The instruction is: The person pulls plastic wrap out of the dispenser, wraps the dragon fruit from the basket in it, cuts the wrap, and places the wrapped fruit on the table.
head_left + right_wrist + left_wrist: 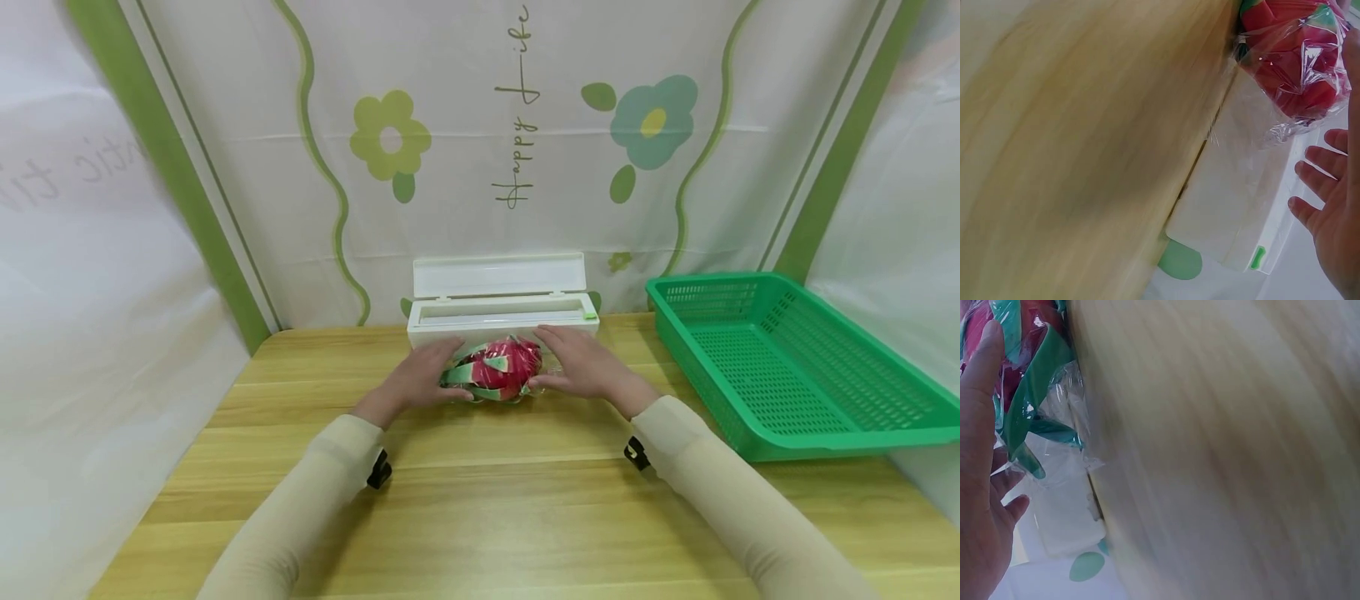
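Note:
A red dragon fruit [510,365] with green scale tips lies on its side on the table, wrapped in clear cling film [1300,62] that crinkles and sticks out at its ends. My left hand [420,377] is at the fruit's left end, fingers extended and thumb along its near side. On the opposite side my right hand [588,365] has its fingers straight and spread, thumb tip close to the wrapped fruit. Just behind stands a white cling film dispenser [442,336], its lid [498,275] raised, with a green slider [589,316] at the right.
A green plastic basket [712,375] with slotted walls stands on the right of the wooden table [480,517]. A printed curtain [465,67] hangs directly behind the dispenser, and pale sheets flank both sides.

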The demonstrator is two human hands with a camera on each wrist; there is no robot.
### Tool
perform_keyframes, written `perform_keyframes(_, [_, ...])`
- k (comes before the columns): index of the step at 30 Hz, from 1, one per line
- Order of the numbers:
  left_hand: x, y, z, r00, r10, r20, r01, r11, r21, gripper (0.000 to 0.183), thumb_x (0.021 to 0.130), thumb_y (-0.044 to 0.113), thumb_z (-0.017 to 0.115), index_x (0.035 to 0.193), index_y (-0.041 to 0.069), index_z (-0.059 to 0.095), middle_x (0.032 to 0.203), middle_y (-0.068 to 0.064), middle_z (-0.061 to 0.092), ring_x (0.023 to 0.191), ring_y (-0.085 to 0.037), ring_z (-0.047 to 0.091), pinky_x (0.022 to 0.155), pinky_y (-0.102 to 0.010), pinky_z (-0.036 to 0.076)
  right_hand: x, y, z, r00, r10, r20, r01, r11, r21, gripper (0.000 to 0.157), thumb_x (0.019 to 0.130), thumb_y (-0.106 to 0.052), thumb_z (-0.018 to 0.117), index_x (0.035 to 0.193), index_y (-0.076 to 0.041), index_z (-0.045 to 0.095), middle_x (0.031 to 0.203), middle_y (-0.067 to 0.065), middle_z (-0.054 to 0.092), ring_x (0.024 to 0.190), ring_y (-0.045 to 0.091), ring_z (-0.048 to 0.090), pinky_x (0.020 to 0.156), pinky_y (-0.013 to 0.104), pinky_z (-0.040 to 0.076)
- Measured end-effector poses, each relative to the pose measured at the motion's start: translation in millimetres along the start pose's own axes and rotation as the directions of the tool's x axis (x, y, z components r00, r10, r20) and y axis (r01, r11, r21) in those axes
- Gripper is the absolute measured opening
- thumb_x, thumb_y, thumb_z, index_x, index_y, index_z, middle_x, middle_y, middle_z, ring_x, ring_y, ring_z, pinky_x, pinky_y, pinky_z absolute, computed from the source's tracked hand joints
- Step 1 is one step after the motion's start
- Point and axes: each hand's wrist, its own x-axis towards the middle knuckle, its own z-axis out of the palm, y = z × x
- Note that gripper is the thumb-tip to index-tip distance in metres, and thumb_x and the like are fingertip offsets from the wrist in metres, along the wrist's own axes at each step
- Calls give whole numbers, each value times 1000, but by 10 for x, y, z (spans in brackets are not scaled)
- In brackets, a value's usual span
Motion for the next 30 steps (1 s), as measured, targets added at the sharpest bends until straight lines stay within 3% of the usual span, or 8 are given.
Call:
perform_keyframes(8, [31,-9,65,1000,-11,17,11,1000,-6,87,84,57,68,147,8,35,144,-13,46,131,-31,43,108,-47,33,78,44,91,994,79,75,-87,989,115,86,87,-61,60,152,-13,30,151,14,37,136,34,36,109,51,30])
perform_keyframes(16, [25,1,62,999,-30,16,31,999,-39,69,88,52,67,138,9,46,126,-9,58,115,-27,54,99,-44,43,69,127,153,995,45,86,-62,975,215,72,93,-56,55,151,-21,34,149,10,41,134,33,40,107,52,33])
perform_keyframes(20, [7,5,53,999,-43,27,44,998,-52,58,89,49,66,126,7,52,114,-7,61,101,-22,57,90,-40,47,52,150,163,992,70,104,-92,969,229,64,96,-52,51,152,-25,33,145,8,46,131,32,44,105,52,36])
perform_keyframes(24, [-4,2,55,998,-50,34,52,996,-68,50,90,48,66,117,8,54,105,-4,61,92,-19,55,84,-38,48,47,147,166,986,113,122,-141,957,253,58,99,-46,49,151,-23,36,142,9,50,129,32,46,105,51,37])
perform_keyframes(30, [-8,1,69,996,-67,56,72,993,-94,48,91,48,64,117,9,54,110,-5,62,98,-19,56,89,-38,47,53,136,175,985,114,132,-153,930,334,49,104,-33,46,149,-14,40,134,15,56,124,34,51,102,50,40])
